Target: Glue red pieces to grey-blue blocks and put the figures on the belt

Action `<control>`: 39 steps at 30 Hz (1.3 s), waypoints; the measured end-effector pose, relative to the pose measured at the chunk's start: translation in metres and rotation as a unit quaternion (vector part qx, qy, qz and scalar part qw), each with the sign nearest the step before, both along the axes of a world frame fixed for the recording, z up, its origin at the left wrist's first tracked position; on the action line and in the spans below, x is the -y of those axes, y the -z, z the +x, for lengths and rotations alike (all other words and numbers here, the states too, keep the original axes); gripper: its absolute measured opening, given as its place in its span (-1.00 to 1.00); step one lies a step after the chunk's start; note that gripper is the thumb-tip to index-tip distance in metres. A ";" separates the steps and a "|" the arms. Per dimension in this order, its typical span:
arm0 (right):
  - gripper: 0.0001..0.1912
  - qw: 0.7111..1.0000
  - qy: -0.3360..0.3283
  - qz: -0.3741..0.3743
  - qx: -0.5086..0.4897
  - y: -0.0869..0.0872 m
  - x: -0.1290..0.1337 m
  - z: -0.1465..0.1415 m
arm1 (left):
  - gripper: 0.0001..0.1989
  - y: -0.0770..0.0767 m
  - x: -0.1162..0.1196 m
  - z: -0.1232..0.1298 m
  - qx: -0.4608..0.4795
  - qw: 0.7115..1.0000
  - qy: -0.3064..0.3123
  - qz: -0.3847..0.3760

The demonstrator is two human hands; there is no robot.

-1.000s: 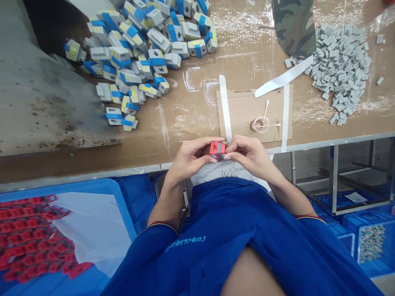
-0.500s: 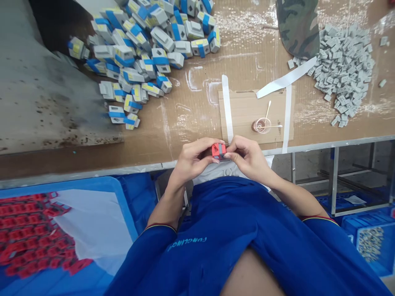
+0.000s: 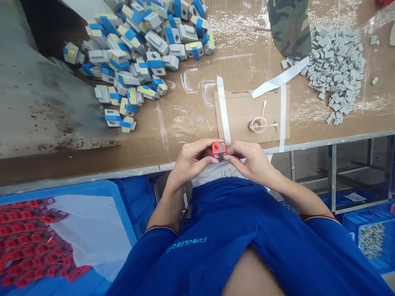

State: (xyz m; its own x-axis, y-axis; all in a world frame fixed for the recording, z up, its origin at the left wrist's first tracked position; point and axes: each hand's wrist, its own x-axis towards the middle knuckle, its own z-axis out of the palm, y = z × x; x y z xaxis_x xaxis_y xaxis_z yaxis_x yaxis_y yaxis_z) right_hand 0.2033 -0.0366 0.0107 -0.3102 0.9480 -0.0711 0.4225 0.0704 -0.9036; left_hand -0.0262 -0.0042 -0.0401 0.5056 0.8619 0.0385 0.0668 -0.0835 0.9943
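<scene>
Red-grey plastic block (image 3: 219,151) | left hand (image 3: 193,158), right hand (image 3: 251,160) | fingers clamped on it

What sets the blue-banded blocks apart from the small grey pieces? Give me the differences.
The blue-banded blocks are clearly larger than the small grey pieces. The blocks carry blue bands and yellow patches, while the grey pieces are plain grey. Both lie in loose heaps on the cardboard bench top.

Camouflage cloth (image 3: 289,28), heap of gray parts (image 3: 336,70), glass cup (image 3: 257,124)
</scene>
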 end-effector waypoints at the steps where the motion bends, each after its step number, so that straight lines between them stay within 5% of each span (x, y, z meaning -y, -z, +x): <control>1: -0.82 1.000 -0.005 -0.004 -0.004 0.000 0.000 -0.001 | -0.56 -0.001 -0.001 0.000 0.003 1.000 0.005 -0.001; 9: -0.83 0.997 -0.025 -0.068 -0.020 0.005 -0.006 -0.007 | -0.62 -0.005 -0.006 -0.003 -0.013 0.999 0.030 0.007; 23: -0.80 0.999 -0.032 -0.016 -0.019 0.004 0.001 0.001 | -0.46 -0.001 -0.005 -0.005 0.015 0.998 0.032 -0.045; 33: -0.80 0.999 -0.023 -0.014 -0.042 0.014 0.003 -0.009 | -0.55 -0.008 -0.007 -0.005 -0.012 0.999 0.030 -0.024; 39: -0.81 0.997 -0.039 -0.016 -0.062 0.002 0.001 -0.004 | -0.55 -0.003 -0.007 -0.005 0.049 0.998 0.039 -0.016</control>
